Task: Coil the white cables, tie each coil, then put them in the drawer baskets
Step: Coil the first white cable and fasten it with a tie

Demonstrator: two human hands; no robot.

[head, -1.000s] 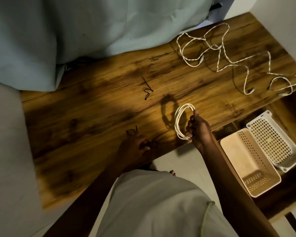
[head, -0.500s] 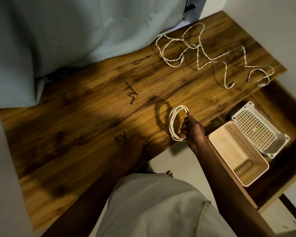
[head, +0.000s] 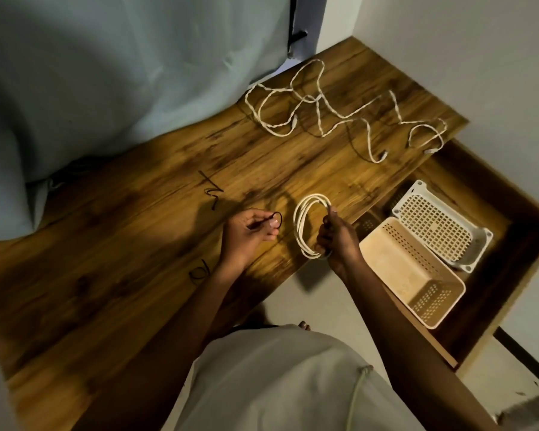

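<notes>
Head view: right hand [head: 335,241] grasps the coiled white cable [head: 308,228] above the table [head: 106,259] edge; left hand [head: 246,234] pinches a black tie [head: 274,219], partly hidden by fingers. Loose cables [head: 324,110] lie far back; drawer baskets [head: 417,275] sit right, partly under the tabletop.

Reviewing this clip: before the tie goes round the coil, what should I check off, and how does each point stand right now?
1. Coiled white cable gathered in neat loops, held by the right hand: ok.
2. Black tie pinched in the left hand: ok.
3. Tie already wrapped round the coil: not ok; they are apart.
4. Cable ends tucked into the coil: cannot tell.
5. Beige basket and white basket in the open drawer, ready to receive: ok.
6. Loose white cables on the wooden tabletop coiled: not ok.
</notes>
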